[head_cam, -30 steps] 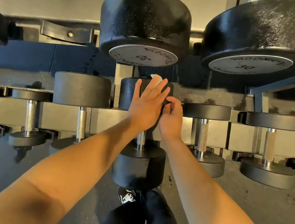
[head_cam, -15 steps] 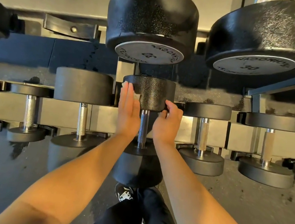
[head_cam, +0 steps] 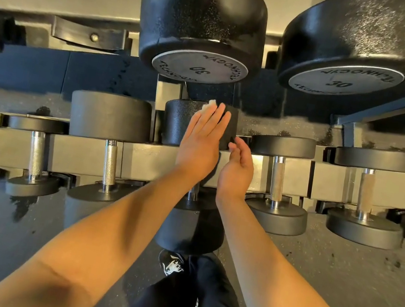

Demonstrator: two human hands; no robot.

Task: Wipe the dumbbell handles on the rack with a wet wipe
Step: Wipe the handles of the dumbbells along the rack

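Observation:
A black dumbbell lies in the lower rack row at centre, its far head pointing away from me and its near head toward me. Only a short piece of its steel handle shows below my wrists. My left hand lies flat on the far head with fingers straight, pressing a white wet wipe that peeks out past the fingertips. Just right of it is my right hand, its fingers loosely curled at the head's lower right edge and holding nothing.
More dumbbells fill the lower row, with knurled handles to the left and right. Two large dumbbells marked 30 hang over the row from the upper shelf. My dark trouser leg and shoe are below.
My left hand slid up from beside the handle onto the far head, and the wipe now shows at its fingertips. My right hand loosened its hold under that head.

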